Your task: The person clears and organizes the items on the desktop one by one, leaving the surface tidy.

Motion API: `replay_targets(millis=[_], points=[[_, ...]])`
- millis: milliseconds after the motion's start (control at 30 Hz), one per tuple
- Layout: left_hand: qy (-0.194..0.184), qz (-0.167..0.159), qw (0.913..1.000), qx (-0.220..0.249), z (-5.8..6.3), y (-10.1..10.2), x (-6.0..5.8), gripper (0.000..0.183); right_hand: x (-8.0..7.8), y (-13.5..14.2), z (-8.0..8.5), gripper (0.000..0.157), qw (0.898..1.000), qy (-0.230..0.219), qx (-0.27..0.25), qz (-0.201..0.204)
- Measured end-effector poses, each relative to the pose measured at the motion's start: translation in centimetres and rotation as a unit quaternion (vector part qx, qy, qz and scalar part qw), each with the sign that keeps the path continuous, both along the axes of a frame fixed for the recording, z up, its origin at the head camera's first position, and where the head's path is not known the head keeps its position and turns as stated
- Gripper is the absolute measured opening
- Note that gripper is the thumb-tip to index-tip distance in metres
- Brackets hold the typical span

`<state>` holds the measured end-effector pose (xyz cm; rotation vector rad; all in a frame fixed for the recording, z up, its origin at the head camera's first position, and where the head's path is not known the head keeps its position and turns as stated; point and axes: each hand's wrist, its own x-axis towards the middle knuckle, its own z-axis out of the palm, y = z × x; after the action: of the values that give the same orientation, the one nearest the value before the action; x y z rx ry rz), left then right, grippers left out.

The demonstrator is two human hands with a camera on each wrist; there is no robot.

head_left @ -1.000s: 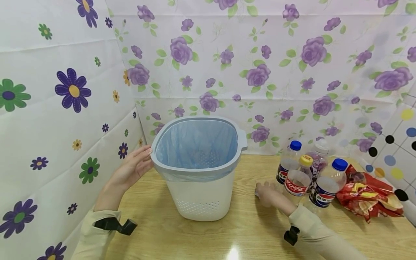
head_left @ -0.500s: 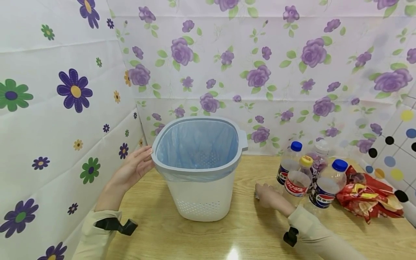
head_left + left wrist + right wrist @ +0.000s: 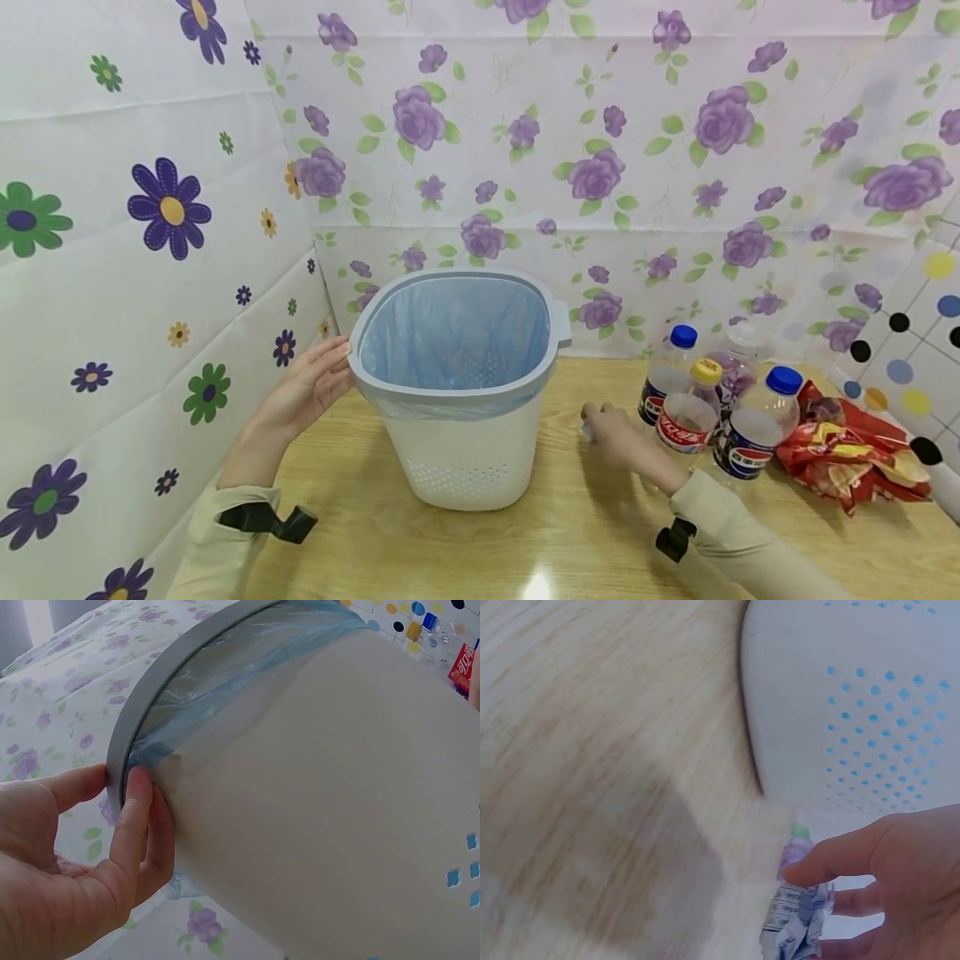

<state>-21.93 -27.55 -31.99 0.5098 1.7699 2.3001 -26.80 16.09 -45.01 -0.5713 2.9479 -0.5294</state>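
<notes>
A white trash bin (image 3: 468,454) with a grey rim and a blue plastic liner (image 3: 397,333) stands upright on the wooden table. My left hand (image 3: 307,387) pinches its rim on the left side; in the left wrist view the thumb is on the rim and the fingers curl beneath it. To the right of the bin, my right hand (image 3: 618,437) holds a crumpled piece of printed paper (image 3: 791,919) between thumb and fingers, low over the table. Most of the paper is hidden in the head view.
Several plastic bottles stand close together right of my right hand, among them a yellow-capped one (image 3: 686,421) and a blue-capped one (image 3: 746,442). A crumpled red snack bag (image 3: 847,454) lies beyond them. Flowered sheets (image 3: 517,167) hang behind and at the left.
My right hand has shifted slightly left, toward the bin, and up with the crumpled paper. My left hand and the bin have stayed where they were.
</notes>
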Motion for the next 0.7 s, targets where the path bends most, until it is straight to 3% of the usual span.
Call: replay_targets(millis=[367,700], points=[[0.001,0.0,1.0,-0.002,0.0,-0.3,-0.1,0.023,0.0,-0.1,2.1,0.052,0.993,0.112,-0.047,0.01],[-0.002,0.002,1.0,-0.009,0.0,-0.2,0.0,0.023,0.6,-0.4,3.8,0.045,0.989,0.135,-0.062,0.01]])
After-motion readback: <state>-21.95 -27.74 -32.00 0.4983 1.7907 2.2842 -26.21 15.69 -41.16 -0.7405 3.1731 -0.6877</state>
